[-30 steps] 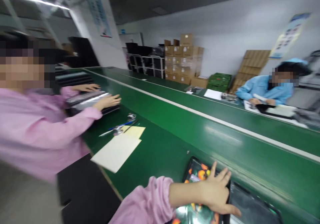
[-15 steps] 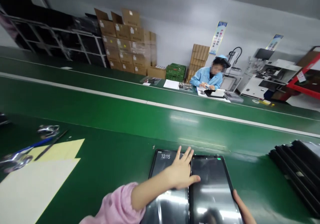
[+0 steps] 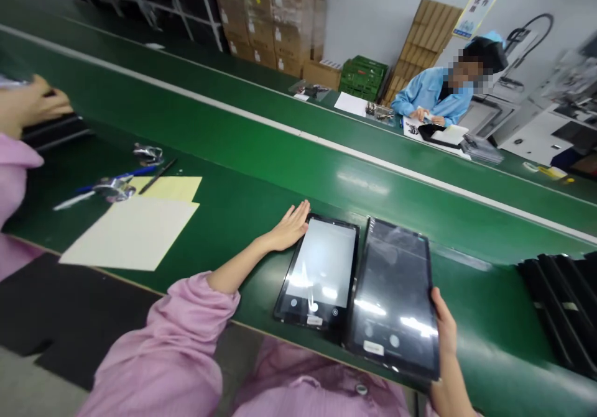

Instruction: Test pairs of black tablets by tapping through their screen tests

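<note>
While hands (image 3: 290, 227) touch tablets' (image 3: 324, 261) edges, bench (image 3: 233, 212) spreads leftward.

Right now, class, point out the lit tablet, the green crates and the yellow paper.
Lit tablet (image 3: 321, 263), head view: middle of its bright screen.
Green crates (image 3: 362, 77), head view: stack's front side.
Yellow paper (image 3: 179, 187), head view: its uncovered part.

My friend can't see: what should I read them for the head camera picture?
A person's left hand touches a bright-screened tablet and the right hand holds the edge of a dark-screened tablet beside it, at a green table. A pale sheet lies to the left, and a co-worker in blue is across the table.
</note>
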A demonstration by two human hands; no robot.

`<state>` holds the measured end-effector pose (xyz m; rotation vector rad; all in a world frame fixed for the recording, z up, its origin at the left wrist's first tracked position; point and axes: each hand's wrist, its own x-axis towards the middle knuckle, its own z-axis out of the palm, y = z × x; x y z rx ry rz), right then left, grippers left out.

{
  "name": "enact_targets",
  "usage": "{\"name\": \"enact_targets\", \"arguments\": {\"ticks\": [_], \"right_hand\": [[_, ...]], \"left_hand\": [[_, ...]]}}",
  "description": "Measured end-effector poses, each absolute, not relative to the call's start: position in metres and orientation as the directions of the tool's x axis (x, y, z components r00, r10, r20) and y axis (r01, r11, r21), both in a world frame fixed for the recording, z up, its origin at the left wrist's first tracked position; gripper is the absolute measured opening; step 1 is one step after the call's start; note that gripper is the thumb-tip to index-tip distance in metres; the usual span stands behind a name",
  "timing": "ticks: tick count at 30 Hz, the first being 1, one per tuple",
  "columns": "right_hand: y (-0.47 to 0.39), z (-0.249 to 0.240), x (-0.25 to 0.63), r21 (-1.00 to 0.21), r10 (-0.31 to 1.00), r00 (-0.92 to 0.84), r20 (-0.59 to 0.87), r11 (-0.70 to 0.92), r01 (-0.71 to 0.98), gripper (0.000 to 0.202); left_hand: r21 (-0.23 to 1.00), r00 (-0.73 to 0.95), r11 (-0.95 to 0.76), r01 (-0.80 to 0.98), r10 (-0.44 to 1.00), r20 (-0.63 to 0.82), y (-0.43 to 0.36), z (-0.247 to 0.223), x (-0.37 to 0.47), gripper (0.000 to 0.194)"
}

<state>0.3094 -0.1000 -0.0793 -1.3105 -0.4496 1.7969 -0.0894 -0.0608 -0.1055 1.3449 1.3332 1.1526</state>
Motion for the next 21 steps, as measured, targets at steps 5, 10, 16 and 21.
{"name": "enact_targets", "arguments": {"ticks": [5, 10, 16, 21], "right_hand": [[-0.092, -0.081, 0.213, -0.897, 0.930, -0.200, -0.308, -0.354, -0.264, 0.067], [-0.074, -0.083, 0.207, -0.934, 0.795, -0.498, -0.345, -0.343, 0.099, 0.073], [-0.027, -0.111, 0.244, -0.991, 0.964, -0.237, -0.125, -0.112, 0.067, 0.072], [-0.002, -0.129, 0.232, -0.943, 0.996, -0.061, -0.068, -0.084, -0.323, 0.078]], "left_hand": [[0.995, -0.179, -0.020, -0.098, 0.984, 0.002, -0.089, -0.133, -0.061, 0.077], [0.917, -0.193, -0.021, -0.399, 0.979, -0.061, -0.126, -0.128, -0.049, 0.088], [0.785, -0.139, -0.023, -0.619, 0.987, -0.080, -0.115, -0.128, -0.030, 0.083], [0.905, 0.009, 0.009, -0.426, 1.000, -0.005, -0.066, -0.132, 0.024, 0.088]]}}
